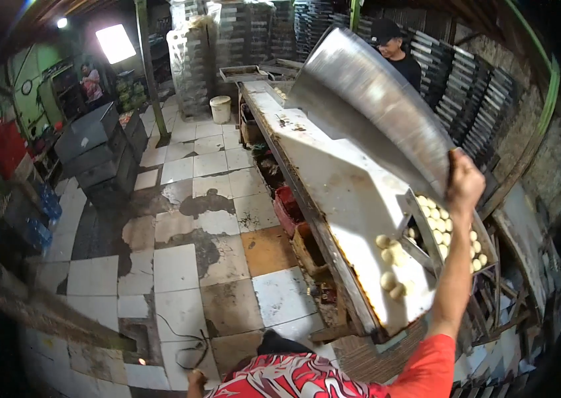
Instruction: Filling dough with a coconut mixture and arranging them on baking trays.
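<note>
My right hand point(463, 183) is raised and grips the near edge of a large shiny metal tray point(373, 99), which is tilted up over the long white worktable point(333, 179). Below it a metal tray point(486, 244) holds several pale dough balls point(438, 225). A few loose dough balls point(390, 255) lie on the table's near end. My left hand point(195, 381) hangs low at the bottom edge, over the floor, fingers curled, holding nothing that I can see.
A person in a black cap point(396, 50) stands at the table's far end. Stacks of dark trays point(466, 99) line the right wall. A white bucket point(220, 108) stands on the patchy tiled floor point(187, 252). Grey crates point(91, 142) sit at left, another person point(91, 83) behind them.
</note>
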### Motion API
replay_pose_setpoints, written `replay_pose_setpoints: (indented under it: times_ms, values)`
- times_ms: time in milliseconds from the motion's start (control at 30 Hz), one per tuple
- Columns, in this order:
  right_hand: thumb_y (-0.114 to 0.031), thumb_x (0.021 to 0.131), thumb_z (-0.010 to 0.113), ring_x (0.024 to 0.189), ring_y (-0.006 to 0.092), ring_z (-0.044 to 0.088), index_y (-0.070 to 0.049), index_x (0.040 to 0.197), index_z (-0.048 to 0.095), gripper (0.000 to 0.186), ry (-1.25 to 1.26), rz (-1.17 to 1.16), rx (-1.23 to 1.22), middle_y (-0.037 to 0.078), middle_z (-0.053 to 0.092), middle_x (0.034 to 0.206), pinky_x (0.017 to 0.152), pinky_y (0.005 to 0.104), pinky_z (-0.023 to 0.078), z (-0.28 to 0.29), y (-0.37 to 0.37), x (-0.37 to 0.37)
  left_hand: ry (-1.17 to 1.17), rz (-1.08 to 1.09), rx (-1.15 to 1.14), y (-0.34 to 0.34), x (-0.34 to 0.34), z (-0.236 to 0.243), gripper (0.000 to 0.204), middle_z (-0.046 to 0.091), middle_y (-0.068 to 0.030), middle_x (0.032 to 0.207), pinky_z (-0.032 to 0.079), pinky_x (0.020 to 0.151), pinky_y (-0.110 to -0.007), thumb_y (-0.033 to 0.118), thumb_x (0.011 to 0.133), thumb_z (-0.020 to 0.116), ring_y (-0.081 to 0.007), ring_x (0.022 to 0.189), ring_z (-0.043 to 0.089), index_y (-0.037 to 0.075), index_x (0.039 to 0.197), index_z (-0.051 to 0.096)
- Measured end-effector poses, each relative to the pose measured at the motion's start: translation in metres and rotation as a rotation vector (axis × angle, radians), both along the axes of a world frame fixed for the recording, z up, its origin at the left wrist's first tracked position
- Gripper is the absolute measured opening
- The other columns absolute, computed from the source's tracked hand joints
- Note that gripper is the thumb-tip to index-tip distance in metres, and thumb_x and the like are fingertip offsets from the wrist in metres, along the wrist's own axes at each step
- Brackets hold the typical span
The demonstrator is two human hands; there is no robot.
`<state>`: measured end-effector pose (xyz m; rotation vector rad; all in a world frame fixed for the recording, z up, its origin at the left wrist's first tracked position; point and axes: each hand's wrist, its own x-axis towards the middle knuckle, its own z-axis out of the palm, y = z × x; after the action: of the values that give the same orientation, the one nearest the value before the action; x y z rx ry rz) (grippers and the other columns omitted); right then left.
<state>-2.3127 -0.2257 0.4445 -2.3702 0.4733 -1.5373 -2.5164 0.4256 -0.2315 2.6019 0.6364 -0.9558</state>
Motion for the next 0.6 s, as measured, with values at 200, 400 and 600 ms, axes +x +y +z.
replay_pose_setpoints:
  times_ms: [200, 400, 600]
  values:
    - [-0.044, 0.071, 0.066, 0.051, 0.0274, 0.042, -0.007, 0.053, 0.042, 0.047, 0.092, -0.163, -0.487, 0.011, 0.043, 0.052, 0.051, 0.0383, 0.033, -0.129, 0.059, 0.104, -0.090, -0.072, -0.131, -0.003, 0.179, 0.041, 0.040, 0.061, -0.0087, 0.106, 0.048, 0.079, -0.034, 0.034, 0.081, 0.052, -0.0224, 0.093, 0.060, 0.007, 0.110, 0.058]
    - [-0.052, 0.077, 0.057, 0.047, 0.0211, 0.040, -0.011, 0.053, 0.039, 0.051, 0.294, -0.214, -0.542, 0.004, 0.040, 0.049, 0.049, 0.0336, 0.029, -0.219, 0.100, 0.183, -0.236, 0.050, -0.490, 0.013, 0.430, 0.057, 0.035, 0.061, -0.0100, 0.097, 0.049, 0.070, -0.037, 0.028, 0.081, 0.054, -0.0218, 0.085, 0.060, 0.003, 0.106, 0.057]
    - [-0.041, 0.073, 0.066, 0.058, 0.0236, 0.050, -0.008, 0.055, 0.046, 0.043, 0.487, -0.456, -0.374, 0.007, 0.049, 0.054, 0.056, 0.0348, 0.036, -0.278, 0.082, 0.243, -0.261, 0.256, -0.842, -0.004, 0.625, 0.087, 0.031, 0.061, -0.0114, 0.089, 0.050, 0.062, -0.039, 0.023, 0.081, 0.056, -0.0213, 0.077, 0.060, 0.000, 0.102, 0.056]
